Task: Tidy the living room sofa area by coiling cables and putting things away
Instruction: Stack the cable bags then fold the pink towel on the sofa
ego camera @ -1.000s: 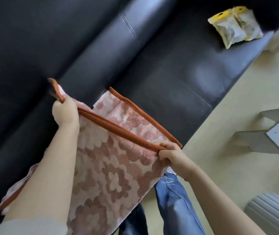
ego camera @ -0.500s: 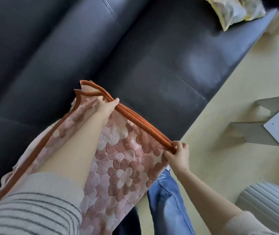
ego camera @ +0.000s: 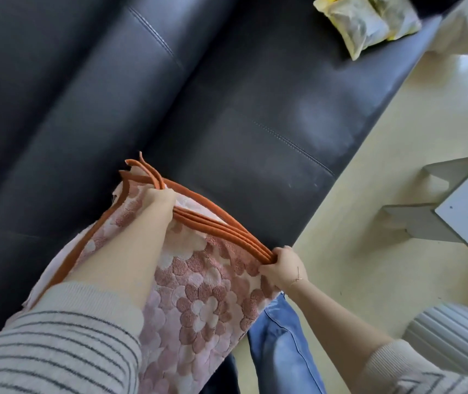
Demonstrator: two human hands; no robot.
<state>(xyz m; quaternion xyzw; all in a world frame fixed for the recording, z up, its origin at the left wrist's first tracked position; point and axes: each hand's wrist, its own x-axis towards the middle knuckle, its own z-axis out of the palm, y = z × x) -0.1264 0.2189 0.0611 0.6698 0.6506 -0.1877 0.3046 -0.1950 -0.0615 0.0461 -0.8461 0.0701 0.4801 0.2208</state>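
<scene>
Above the sofa, both hands now pinch the blanket's stacked orange edges: left hand, right hand; bare seat beyond.

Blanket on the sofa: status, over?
Left hand and right hand each grip the folded pink blanket by its orange edges. Held above black sofa. Yellow packets far end, not obstructing.

Black leather sofa, cream floor, grey-white furniture at right.
</scene>
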